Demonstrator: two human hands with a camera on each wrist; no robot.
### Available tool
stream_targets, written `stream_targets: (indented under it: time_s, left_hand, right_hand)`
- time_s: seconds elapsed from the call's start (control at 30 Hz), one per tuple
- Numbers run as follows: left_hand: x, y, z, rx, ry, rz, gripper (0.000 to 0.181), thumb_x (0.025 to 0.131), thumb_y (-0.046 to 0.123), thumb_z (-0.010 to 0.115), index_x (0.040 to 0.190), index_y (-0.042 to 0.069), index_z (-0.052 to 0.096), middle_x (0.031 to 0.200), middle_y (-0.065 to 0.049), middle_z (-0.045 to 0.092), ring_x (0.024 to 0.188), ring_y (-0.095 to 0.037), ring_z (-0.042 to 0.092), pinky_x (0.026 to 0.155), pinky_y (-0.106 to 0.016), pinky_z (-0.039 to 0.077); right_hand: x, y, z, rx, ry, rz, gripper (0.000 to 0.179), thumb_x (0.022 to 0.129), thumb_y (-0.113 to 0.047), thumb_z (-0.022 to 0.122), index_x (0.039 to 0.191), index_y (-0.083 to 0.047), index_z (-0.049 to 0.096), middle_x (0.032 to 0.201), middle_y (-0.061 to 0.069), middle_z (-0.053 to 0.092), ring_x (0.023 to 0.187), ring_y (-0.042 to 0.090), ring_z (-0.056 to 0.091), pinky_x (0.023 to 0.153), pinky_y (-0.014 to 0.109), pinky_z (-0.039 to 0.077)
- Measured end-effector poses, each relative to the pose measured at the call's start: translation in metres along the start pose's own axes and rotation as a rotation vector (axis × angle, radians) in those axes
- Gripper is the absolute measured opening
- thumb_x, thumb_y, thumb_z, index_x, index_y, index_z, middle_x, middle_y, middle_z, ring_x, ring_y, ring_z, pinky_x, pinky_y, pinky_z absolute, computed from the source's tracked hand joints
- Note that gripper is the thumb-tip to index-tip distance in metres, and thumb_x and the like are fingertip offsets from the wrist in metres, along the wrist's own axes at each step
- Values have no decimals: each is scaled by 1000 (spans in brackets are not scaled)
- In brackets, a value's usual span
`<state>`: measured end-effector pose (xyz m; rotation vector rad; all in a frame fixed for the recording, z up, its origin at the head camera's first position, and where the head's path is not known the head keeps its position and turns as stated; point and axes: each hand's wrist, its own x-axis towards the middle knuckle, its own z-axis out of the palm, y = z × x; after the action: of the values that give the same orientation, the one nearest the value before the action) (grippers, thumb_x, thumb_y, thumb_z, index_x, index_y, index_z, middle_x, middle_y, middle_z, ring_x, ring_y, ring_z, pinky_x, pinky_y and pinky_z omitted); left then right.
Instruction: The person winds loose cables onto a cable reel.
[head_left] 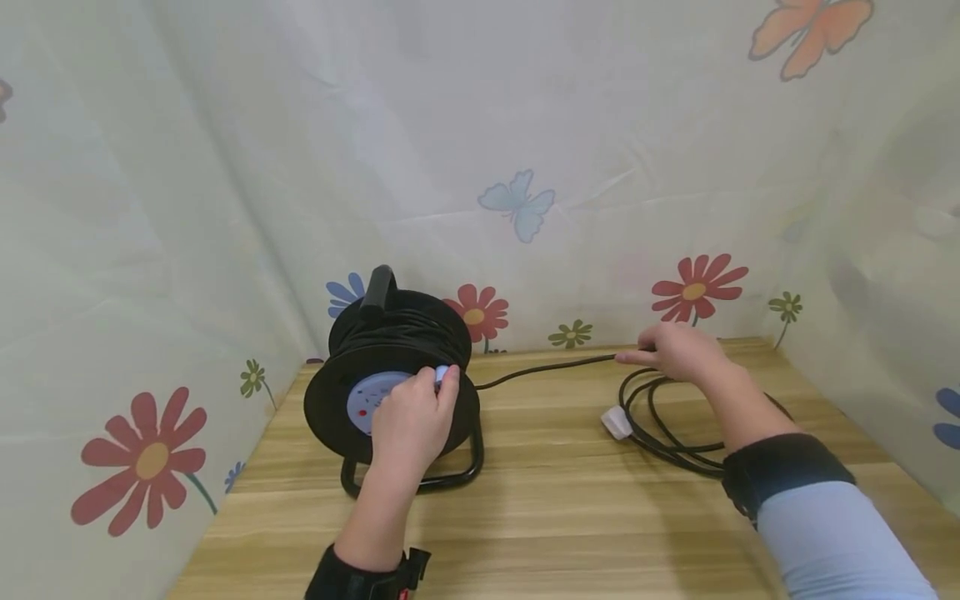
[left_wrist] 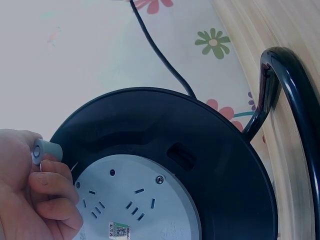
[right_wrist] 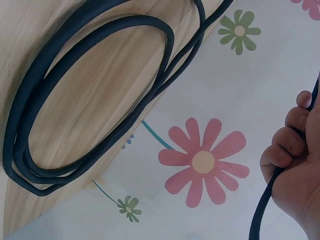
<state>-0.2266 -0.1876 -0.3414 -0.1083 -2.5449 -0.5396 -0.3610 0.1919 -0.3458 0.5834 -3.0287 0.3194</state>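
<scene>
A black cable reel [head_left: 330, 408] with a pale blue socket panel [left_wrist: 135, 190] stands on the left of the wooden table. My left hand [head_left: 408, 417] grips the small light-coloured crank knob [left_wrist: 49, 150] on the reel's rim, fingers curled around it. From the reel a black cable [head_left: 547, 367] runs right to my right hand [head_left: 678, 354], whose fingers are curled around it in the right wrist view. Beneath and in front of that hand lie loose loops of cable [right_wrist: 35, 115] on the table. A white plug [head_left: 617, 422] rests at the left side of those loops.
The reel stands on a black tubular frame [head_left: 457, 481] and has a black carrying handle [head_left: 378, 292] on top. A white curtain [head_left: 420, 125] printed with flowers and butterflies surrounds the wooden table [head_left: 555, 525] at the back and sides.
</scene>
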Motion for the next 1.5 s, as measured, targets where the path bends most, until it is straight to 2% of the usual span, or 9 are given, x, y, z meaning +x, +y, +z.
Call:
stream_targets:
  time_s: [0.4,0.63,1.0,1.23,1.5]
  left_hand:
    - [0,0,1,7,7,-3,53,100,51,32,68,13,50,53,-1,45,47,-18,44,40,-34,35]
    - [0,-1,2,-24,2,-2,52,101,50,33,65,15,48,50,-1,42,47,-16,43,42,-33,35]
    - [1,0,11,-27,-21,26,51,100,47,36,62,17,50,55,1,50,51,-17,47,43,-34,37]
    - [-1,3,16,-32,-80,9,53,99,45,38,55,17,44,48,1,42,46,-17,43,41,-34,33]
    - [-4,6,23,-12,-170,-9,52,98,43,39,52,17,38,46,4,34,40,-15,33,37,-31,26]
  right_hand:
    - [-1,2,7,6,-4,-8,62,75,-80,50,65,-19,56,57,-3,44,51,16,42,49,32,33]
    - [-1,-1,7,16,1,-28,57,76,-76,53,64,-20,58,56,-3,44,51,15,41,49,31,33]
    - [1,-12,10,23,-17,-29,54,78,-72,56,63,-20,56,56,-3,44,52,16,42,49,31,32]
    - [4,-22,16,7,-7,-66,54,79,-73,54,61,-22,55,56,-5,44,52,14,41,49,30,32]
    - [5,-37,18,5,5,-100,51,82,-65,60,61,-20,53,57,-5,44,53,14,41,50,31,32]
